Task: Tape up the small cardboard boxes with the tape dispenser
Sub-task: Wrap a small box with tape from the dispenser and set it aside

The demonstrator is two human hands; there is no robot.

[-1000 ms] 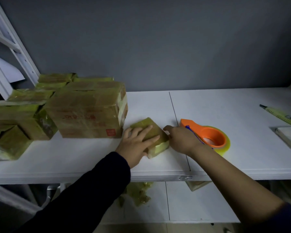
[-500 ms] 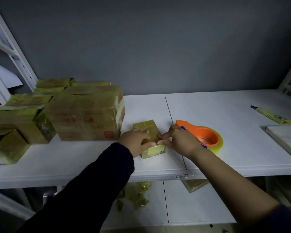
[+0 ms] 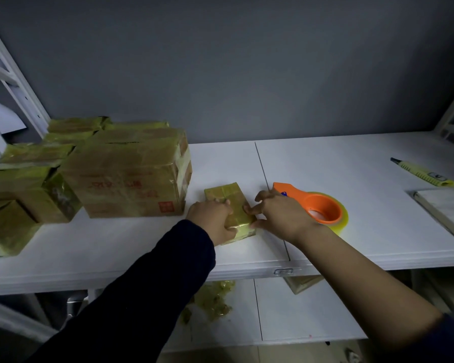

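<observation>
Small cardboard box lies flat on white shelf, just right of a larger taped box; left hand clasps its near-left end, right hand pinches its right edge, orange tape dispenser resting just beyond that hand.

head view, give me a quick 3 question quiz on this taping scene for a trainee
1. Fill in: the yellow knife lies to the ___ of the tape dispenser.
2. The left hand and right hand both touch: A) small box B) knife C) tape dispenser
3. True or false: the tape dispenser is in the left hand.
Key: 1 right; 2 A; 3 false.
</observation>
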